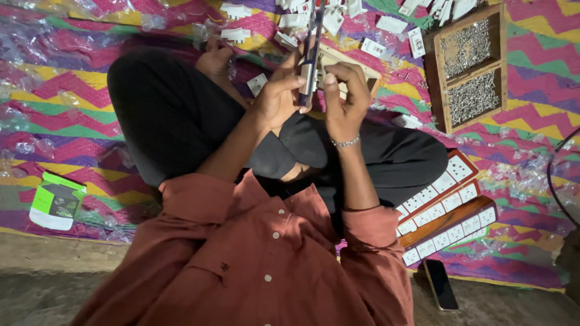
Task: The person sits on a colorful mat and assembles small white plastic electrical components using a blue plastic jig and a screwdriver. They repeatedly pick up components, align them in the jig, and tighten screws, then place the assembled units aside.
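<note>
I see my left hand (279,96) curled around a dark, slim upright tool (312,51), thumb pressed to its lower end; whether it is a screwdriver or some other driver I cannot tell, since its upper part runs into the clutter at the top edge. My right hand (345,99), a thin bracelet (345,143) at its wrist, is closed just beside the left, fingers pinching a small white part (318,75) against the tool. That part is mostly covered by both thumbs, so its shape stays unclear. Beyond the hands lies a wooden frame (350,60), half hidden behind them, and more white switch pieces (391,24) scatter past it, some cut off by the frame edge. To the right of the right hand stands a wooden tray (432,66) with two compartments of small metal screws. Nearer me, below the right forearm, assembled switch boards (444,208) are stacked, partly tucked under my knee. A dark phone (439,284) lies on the floor beside them, and a green-and-white box (57,200) sits far off to the left on the zigzag mat (60,90).
</note>
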`<state>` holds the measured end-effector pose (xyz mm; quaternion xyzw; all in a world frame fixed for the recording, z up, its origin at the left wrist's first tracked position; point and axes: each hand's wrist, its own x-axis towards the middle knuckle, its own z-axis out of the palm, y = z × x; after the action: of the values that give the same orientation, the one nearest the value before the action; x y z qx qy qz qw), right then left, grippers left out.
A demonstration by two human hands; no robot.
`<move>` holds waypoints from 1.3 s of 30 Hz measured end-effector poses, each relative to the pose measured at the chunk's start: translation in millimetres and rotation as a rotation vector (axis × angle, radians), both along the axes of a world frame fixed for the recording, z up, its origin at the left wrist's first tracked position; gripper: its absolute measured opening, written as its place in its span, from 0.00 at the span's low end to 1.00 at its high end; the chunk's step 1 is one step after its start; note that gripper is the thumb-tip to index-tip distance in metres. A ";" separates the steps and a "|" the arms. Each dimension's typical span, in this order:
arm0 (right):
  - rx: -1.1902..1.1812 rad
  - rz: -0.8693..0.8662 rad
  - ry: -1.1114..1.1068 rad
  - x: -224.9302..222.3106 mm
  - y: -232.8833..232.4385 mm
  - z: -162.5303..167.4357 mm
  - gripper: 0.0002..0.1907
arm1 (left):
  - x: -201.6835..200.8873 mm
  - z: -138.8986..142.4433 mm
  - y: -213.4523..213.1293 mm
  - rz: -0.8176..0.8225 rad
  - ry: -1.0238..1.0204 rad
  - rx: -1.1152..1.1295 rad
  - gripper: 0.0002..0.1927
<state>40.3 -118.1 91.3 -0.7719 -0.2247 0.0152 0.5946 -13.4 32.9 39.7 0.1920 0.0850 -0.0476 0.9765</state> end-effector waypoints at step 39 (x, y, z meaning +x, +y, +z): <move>-0.223 0.017 -0.331 -16.3 18.3 13.9 0.18 | -0.6 -36.6 -7.3 0.210 0.048 0.015 0.33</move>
<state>24.0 -99.8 105.2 -0.8229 -0.3231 -0.0821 0.4601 -14.0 25.6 3.1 0.1882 0.1285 0.0511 0.9724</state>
